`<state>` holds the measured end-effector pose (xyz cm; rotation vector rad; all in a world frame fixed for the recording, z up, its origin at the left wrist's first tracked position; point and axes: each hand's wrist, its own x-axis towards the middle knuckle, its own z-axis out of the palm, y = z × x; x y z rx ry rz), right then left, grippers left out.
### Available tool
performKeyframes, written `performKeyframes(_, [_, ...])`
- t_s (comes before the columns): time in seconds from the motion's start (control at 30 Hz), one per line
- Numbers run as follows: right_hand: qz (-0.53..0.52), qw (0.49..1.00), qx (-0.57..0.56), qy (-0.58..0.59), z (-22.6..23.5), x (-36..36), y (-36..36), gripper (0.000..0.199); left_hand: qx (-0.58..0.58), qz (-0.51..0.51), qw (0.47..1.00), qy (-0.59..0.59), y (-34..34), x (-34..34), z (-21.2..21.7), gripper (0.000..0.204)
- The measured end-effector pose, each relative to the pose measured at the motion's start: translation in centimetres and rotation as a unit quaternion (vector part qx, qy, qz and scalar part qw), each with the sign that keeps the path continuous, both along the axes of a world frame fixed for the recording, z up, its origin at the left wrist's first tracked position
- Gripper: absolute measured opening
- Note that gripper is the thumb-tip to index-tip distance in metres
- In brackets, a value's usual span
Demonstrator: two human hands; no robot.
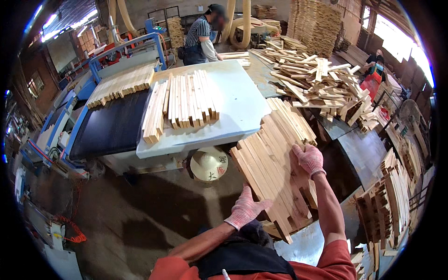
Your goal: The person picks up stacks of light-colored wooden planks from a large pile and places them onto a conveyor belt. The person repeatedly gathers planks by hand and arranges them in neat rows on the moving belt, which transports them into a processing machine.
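Observation:
Between my two gloved hands lies a row of pale wooden strips (268,168), set side by side with uneven ends and slanting across in front of me. My left hand (246,208) grips the near left edge, its thumb lying over the top of the strips. On the far right edge, my right hand (310,159) is closed, with its fingers partly hidden behind the wood. Another batch of strips (294,122) sits just beyond the row. What supports the row underneath is mostly hidden.
A pale table (235,112) at the far left bears upright-edged wooden strips (191,100), beside a machine's black conveyor belt (109,126). A jumbled heap of strips (317,79) lies far right. A conical hat (209,164) is below the table. A co-worker (199,39) stands behind.

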<state>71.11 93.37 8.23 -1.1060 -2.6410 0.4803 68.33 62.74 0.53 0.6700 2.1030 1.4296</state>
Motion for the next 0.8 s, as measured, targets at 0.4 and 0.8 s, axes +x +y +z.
performKeyframes(0.4, [-0.006, 0.996, -0.084, -0.030, -2.5, -29.7, 14.0, 0.084, -0.023, 0.017, 0.999, 0.030, 14.2, -28.9, -1.1, 0.108])
performKeyframes(0.8, [0.023, 0.981, -0.158, -0.113, -8.6, -53.4, 23.2, 0.073, -0.162, 0.054, 0.980, -0.100, 23.9, -55.3, -0.5, 0.088])
